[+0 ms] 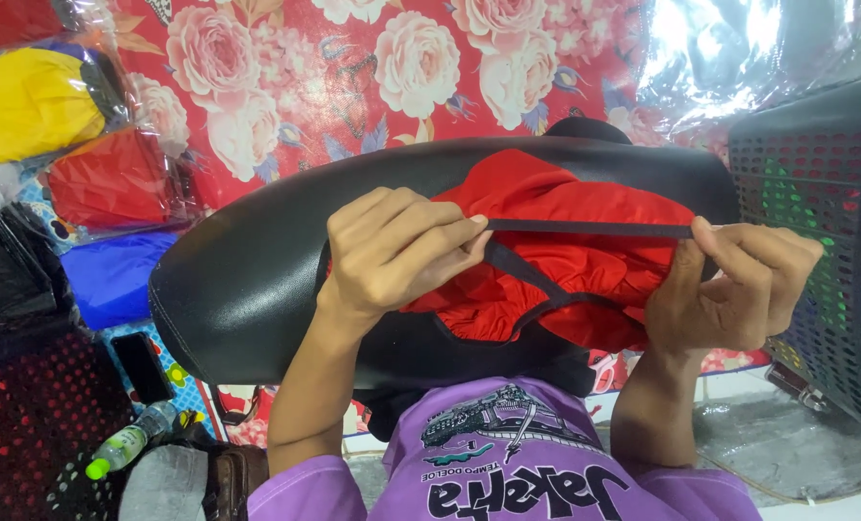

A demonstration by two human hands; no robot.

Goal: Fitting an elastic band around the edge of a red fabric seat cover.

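A wide black padded seat (247,280), glossy like vinyl, spans the middle of the view and carries the work. Draped over its middle, reaching toward its right end, lies a red fabric cover (556,241) with black trim, bunched and wrinkled. It looks light, thin and limp, probably a slick synthetic that would slide over the smooth seat; it has no stiffness of its own, so it would sag wherever it is not held. The firmest place to take hold looks to be the black elastic strap (594,229) along its edge, which runs taut and straight between the two hands.

The left hand (396,251), fingers curled together, pinches the strap's left end over the middle of the seat. The right hand (729,280) pinches the other end between thumb and forefinger near the seat's right end. A second black band branches down from the left hand and curves across the red cloth toward the near edge.

Behind the seat hangs a red cloth with large pale roses (372,77). At left are plastic-wrapped bundles, yellow (30,101), red (112,178) and blue (117,275). A dark perforated basket (816,222) stands just beside the seat's right end, close to the right hand. At lower left lie a dark phone (141,367) and a small plastic bottle with a green cap (126,444), well clear of the hands.
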